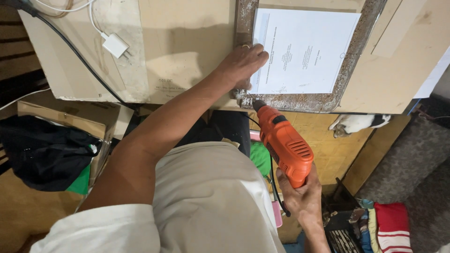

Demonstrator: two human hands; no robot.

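The right hand (302, 197) grips the orange drill (284, 143), its long axis aimed at the rusty frame's (300, 101) near corner, where the left hand (243, 63) presses flat, holding nothing.

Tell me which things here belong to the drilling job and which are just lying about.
In use: orange drill in right hand; rusty frame steadied by left hand; printed sheet inside it.
Lying about: white charger, black bag, striped cloth.

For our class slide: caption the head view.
Left hand steadies a rusty metal frame while right hand aims an orange drill.
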